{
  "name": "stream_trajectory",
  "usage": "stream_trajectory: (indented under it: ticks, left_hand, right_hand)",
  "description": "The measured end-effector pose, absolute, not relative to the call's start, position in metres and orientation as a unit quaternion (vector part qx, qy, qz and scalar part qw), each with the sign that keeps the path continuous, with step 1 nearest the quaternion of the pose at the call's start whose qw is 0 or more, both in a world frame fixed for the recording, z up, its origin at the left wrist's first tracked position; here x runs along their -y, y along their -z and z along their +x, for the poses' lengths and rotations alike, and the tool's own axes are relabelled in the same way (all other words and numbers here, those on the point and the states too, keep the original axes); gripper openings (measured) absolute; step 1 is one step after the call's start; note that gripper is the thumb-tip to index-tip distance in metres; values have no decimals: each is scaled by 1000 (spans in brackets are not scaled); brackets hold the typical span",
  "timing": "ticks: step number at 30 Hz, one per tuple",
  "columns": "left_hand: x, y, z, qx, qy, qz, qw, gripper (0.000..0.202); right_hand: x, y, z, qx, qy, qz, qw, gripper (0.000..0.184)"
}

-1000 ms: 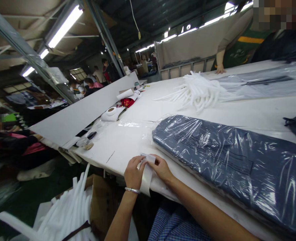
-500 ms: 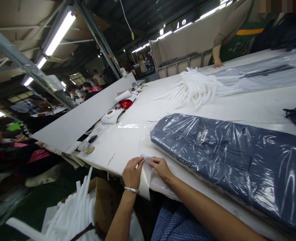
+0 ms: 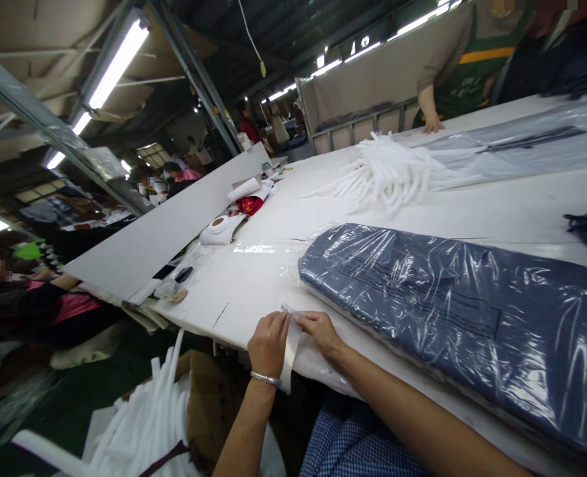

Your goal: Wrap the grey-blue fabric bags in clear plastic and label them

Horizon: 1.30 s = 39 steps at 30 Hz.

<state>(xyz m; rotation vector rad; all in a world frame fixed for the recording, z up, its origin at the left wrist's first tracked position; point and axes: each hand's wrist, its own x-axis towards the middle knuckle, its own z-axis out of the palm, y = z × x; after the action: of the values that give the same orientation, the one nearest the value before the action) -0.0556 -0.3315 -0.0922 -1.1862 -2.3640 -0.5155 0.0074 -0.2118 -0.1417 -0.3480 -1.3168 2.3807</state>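
My left hand (image 3: 267,346), with a silver bangle on its wrist, pinches a thin white strip (image 3: 289,361) at its top end. Close beside it, my right hand (image 3: 320,333) is also closed on the top of this strip, thumb against the fingers. The strip hangs down between the hands at the table's near edge; whether it is paper or plastic, I cannot tell. To the right of my hands lies a dark blue-grey garment (image 3: 423,291), folded flat in a clear plastic bag.
White foam tubes (image 3: 387,169) lie heaped on the white table (image 3: 318,228). More tubes (image 3: 149,411) stand in a cardboard box (image 3: 209,397) below left. A co-worker's hand (image 3: 433,124) rests on the far side. A white board (image 3: 174,218) borders the left, near a label roll (image 3: 222,227).
My left hand has shifted slightly right and turned, so the strip shows narrower. My right hand has barely moved. The co-worker across the table has shifted their upper body.
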Motion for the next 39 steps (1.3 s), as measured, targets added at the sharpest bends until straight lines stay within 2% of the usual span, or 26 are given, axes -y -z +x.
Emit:
stream_trajectory:
  ticks: [12,18,26,33,37,39]
  left_hand:
    - [325,94,-63,885,321,-315,121,16]
    - [328,97,-77,876,386,-288,23,20]
    - [333,96,-94,838,493,-226,-56,32]
    - [357,81,-129,791,602,-107,-16,42]
    - [371,67,-142,785,612,-82,42,45]
    - [375,60,-141,794,597,-87,74,45]
  right_hand:
    - [214,158,-2,501,-826,-158,207,40]
    - [213,158,-2,515,-816,-160,208,39]
    - [215,153,-9,553,-774,-197,237,34]
    - [199,141,-72,581,-741,-233,243,32]
    - [181,117,-129,582,-736,-250,240,27]
    - [176,102,-143,582,-739,-236,244,32]
